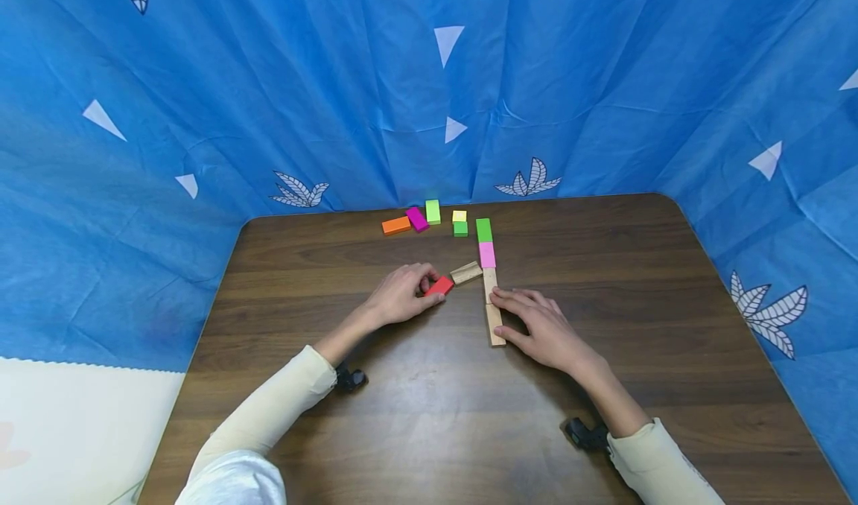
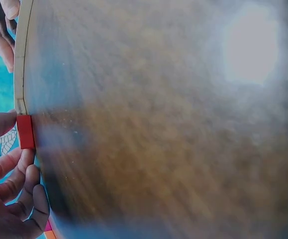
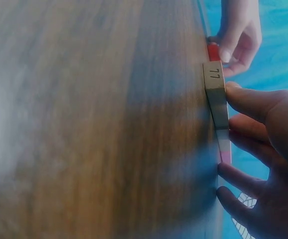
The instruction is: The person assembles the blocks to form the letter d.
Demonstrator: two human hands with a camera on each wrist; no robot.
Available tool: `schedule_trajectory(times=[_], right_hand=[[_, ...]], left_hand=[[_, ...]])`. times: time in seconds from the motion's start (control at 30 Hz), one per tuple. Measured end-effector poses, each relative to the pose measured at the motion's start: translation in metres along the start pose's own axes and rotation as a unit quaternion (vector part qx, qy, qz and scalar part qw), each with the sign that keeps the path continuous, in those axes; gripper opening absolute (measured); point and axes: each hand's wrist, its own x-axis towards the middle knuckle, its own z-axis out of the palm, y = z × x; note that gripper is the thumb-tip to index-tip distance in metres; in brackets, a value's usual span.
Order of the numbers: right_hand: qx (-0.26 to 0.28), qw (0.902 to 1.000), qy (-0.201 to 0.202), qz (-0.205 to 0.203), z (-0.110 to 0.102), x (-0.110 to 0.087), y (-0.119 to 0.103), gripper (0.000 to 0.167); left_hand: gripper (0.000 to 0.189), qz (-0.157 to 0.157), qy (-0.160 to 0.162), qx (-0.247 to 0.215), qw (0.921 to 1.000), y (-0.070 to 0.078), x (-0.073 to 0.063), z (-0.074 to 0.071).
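My left hand [image 1: 402, 294] pinches a red block [image 1: 439, 285] between thumb and fingers, low on the table. Just beyond it, a plain wooden block [image 1: 466, 272] lies slanted toward a straight row of blocks. That row runs from a green block [image 1: 484, 229] through a pink block [image 1: 487, 255] to two plain wooden ones. My right hand [image 1: 541, 328] rests its thumb and forefinger on these two, the nearest wooden block [image 1: 494, 326] and the one beyond. In the right wrist view, "77" marks the end of the nearest wooden block [image 3: 214, 74].
Toward the back lie an orange block [image 1: 396, 226], a purple block [image 1: 417, 220], a lime block [image 1: 433, 212], a yellow block [image 1: 459, 215] and a small green block [image 1: 460, 229]. A blue patterned curtain [image 1: 415, 88] hangs around the brown wooden table [image 1: 429, 430].
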Motion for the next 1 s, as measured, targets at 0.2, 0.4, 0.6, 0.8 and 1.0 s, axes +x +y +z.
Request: schedule_trajectory(times=[0.2,0.4,0.6,0.8,1.0], right_hand=[[0.001,1.0000,-0.001,0.000,0.0003,0.0004,0.0002,0.064],[-0.002,1.0000,0.001,-0.003,0.0012,0.0010,0.0015,0.064],[-0.006,1.0000,0.003,-0.006,0.0007,0.0011,0.0025,0.064],[-0.010,0.9999,0.005,-0.009,0.0009,0.0009,0.0038,0.063],[-0.007,0.9999,0.003,-0.009,0.0018,0.0010,0.0034,0.064]], left_hand=[[0.035,-0.003,0.001,-0.007,1.0000,0.0009,0.0010,0.0002],[0.036,-0.011,0.001,-0.015,0.9998,0.0013,0.0014,0.0003],[0.037,-0.019,0.002,-0.013,0.9997,0.0022,0.0023,0.0014],[0.038,-0.020,0.003,-0.012,0.9997,0.0020,0.0040,0.0022],[0.038,-0.018,0.005,-0.033,0.9993,-0.0038,0.0054,-0.0031]])
